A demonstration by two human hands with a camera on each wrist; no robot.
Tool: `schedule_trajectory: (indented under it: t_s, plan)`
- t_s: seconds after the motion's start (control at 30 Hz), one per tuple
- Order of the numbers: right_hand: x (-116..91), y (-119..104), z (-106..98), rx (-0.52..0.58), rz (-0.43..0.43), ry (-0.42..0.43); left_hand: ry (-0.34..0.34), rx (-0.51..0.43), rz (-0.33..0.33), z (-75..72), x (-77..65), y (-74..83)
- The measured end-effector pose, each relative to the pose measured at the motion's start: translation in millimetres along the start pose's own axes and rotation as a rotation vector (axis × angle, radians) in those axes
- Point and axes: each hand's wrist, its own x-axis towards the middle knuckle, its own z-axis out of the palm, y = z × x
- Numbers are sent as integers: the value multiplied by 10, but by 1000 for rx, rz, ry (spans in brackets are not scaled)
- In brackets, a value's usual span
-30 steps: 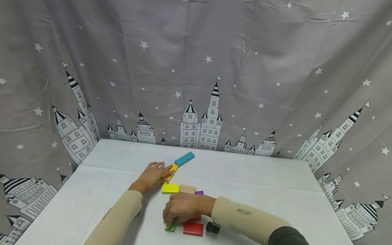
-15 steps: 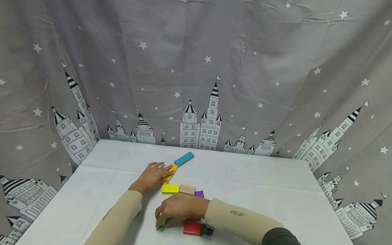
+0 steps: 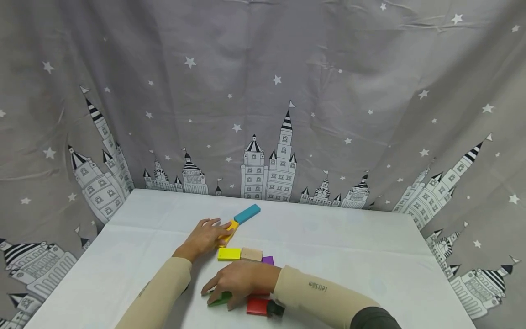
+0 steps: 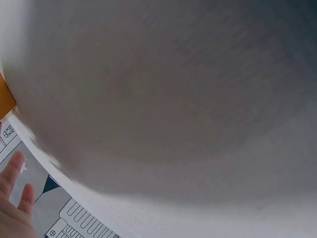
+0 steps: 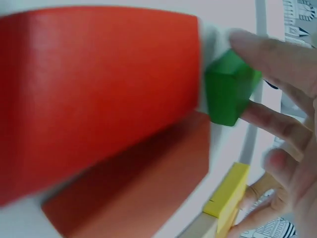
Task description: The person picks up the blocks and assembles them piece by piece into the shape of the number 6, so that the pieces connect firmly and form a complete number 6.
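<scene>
My left hand (image 3: 204,237) holds an orange-yellow block (image 3: 234,226), thumb on one side and fingertips across it. Only a corner of that block (image 4: 6,96) shows in the left wrist view, above two spread fingers. Lower on the table, my right hand (image 3: 238,279) is over a small green block (image 3: 223,299), its fingers spread and touching it. Seen from the right wrist, the green block (image 5: 230,91) stands between the extended thumb and another finger; I cannot tell whether the thumb touches. A blue block (image 3: 247,213) meets the orange-yellow block's far end.
A yellow block (image 3: 228,254), a beige block (image 3: 251,254) and a purple block (image 3: 268,260) form a row between the hands. Under the right wrist lie a red block (image 3: 256,306) and an orange-red block (image 5: 143,183). A grey castle-print curtain (image 3: 263,91) hangs behind the white table (image 3: 349,256).
My right hand has slid left with the green block, and its fingers have spread. The green block now lies farther left than before. My left hand stays on the orange-yellow block.
</scene>
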Motion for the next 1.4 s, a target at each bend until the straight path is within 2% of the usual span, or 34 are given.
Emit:
schedule_trajectory:
  t_s: [0.1,0.23,0.47,0.7,1.03,1.4]
  plan:
    - [-10,11,-27,42,-10,-59,-4,-7,-8,22,-7,-8]
    - [-32,16,-55,63,-31,-69,-1,-5,-12,36,-6,-17]
    - [-54,64,-49,116,19,-16,10,-8,-5,39,-1,-12]
    - [-79,137,14,130,67,42,47,27,57,32,-11,-22]
    - [-167,155,46,89,119,82,44,11,61,29,-15,-32]
    - [-216,150,63,138,142,98,47,14,67,41,-3,-43]
